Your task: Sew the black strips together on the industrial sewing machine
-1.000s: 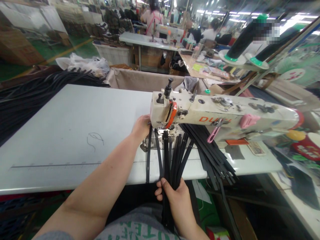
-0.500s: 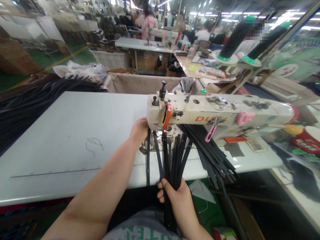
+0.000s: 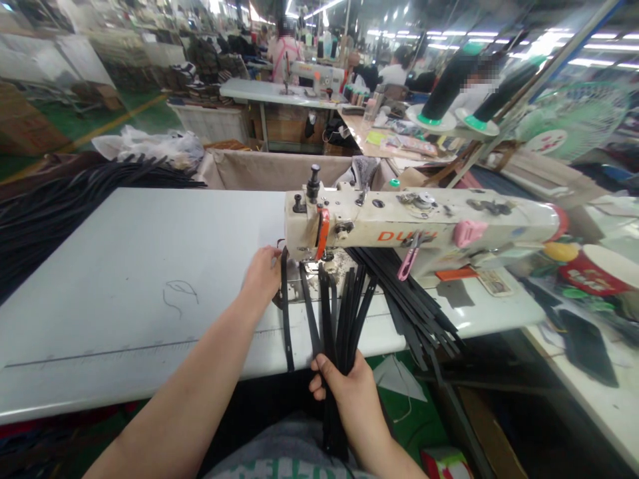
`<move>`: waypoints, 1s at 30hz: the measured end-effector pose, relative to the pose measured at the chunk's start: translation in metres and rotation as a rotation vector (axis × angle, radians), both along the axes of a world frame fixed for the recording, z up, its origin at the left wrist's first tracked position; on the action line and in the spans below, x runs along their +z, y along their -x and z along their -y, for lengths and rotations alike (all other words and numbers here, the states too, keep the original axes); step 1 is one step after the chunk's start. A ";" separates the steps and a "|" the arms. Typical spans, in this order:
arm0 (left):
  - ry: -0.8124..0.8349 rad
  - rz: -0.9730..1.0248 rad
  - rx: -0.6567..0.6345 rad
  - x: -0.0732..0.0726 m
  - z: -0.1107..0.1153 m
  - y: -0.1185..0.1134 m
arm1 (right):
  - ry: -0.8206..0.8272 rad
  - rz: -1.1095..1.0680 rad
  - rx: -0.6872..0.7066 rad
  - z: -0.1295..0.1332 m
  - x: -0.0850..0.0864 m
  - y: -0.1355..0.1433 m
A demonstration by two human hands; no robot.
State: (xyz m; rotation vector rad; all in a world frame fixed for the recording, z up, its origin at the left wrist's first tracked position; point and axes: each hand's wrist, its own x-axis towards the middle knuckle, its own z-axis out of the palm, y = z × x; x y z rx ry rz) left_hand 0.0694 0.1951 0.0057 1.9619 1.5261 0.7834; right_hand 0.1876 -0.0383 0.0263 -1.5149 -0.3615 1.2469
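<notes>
My left hand (image 3: 263, 276) is closed at the left side of the sewing machine head (image 3: 299, 229), its fingertips pinching the upper part of a narrow black strap (image 3: 286, 313). That strap hangs down over the table's front edge. Low in front of my body, my right hand (image 3: 349, 386) grips a bunch of black straps (image 3: 344, 326), thumb on top. Their far ends fan out toward the needle area, where a single strap (image 3: 308, 306) reaches close to the presser foot. The needle itself is hard to make out.
More black straps (image 3: 419, 306) lie under the machine arm, some drooping off the table edge. A large pile of straps (image 3: 74, 206) is at the left. Pink-handled snips (image 3: 409, 263) hang on the machine. Thread cones (image 3: 452, 86) stand behind; a person (image 3: 285, 53) sits farther back.
My left hand has drawn slightly left and toward me, bringing the strap's top out beside the machine head. My right hand keeps its grip on the bunch. The view has shifted a little right.
</notes>
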 end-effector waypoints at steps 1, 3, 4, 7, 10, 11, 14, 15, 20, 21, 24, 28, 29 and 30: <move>-0.023 0.011 -0.061 -0.001 0.008 0.003 | -0.002 -0.001 -0.006 -0.001 0.001 0.000; -0.074 0.023 -0.213 -0.003 0.025 0.009 | -0.005 0.002 -0.016 -0.002 0.001 0.000; -0.083 0.005 -0.273 -0.002 0.034 0.012 | -0.006 0.002 -0.018 -0.003 0.001 -0.001; -0.094 -0.079 -0.361 0.002 0.058 0.018 | -0.011 -0.003 -0.026 -0.002 0.002 -0.001; -0.129 -0.147 -0.390 0.007 0.069 0.019 | -0.017 -0.043 -0.029 0.001 0.003 -0.001; -0.141 -0.162 -0.393 0.007 0.071 0.018 | -0.016 -0.066 -0.027 0.003 0.004 -0.002; -0.162 -0.188 -0.397 0.007 0.071 0.018 | -0.003 -0.144 -0.011 0.009 0.008 -0.006; -0.164 -0.193 -0.400 0.007 0.071 0.018 | 0.007 -0.171 -0.006 0.011 0.009 -0.008; -0.183 -0.185 -0.408 0.003 0.068 0.018 | 0.066 -0.324 -0.002 0.022 0.013 -0.015; -0.185 -0.180 -0.411 0.002 0.068 0.018 | 0.076 -0.348 -0.007 0.024 0.013 -0.016; -0.187 -0.162 -0.413 0.001 0.068 0.018 | 0.102 -0.382 -0.011 0.032 0.011 -0.016; -0.189 -0.132 -0.399 0.000 0.068 0.018 | 0.122 -0.345 0.028 0.038 0.008 -0.017; -0.191 -0.126 -0.396 0.000 0.069 0.017 | 0.121 -0.331 0.040 0.039 0.008 -0.017; -0.196 -0.122 -0.395 0.001 0.069 0.017 | 0.115 -0.317 0.047 0.039 0.007 -0.017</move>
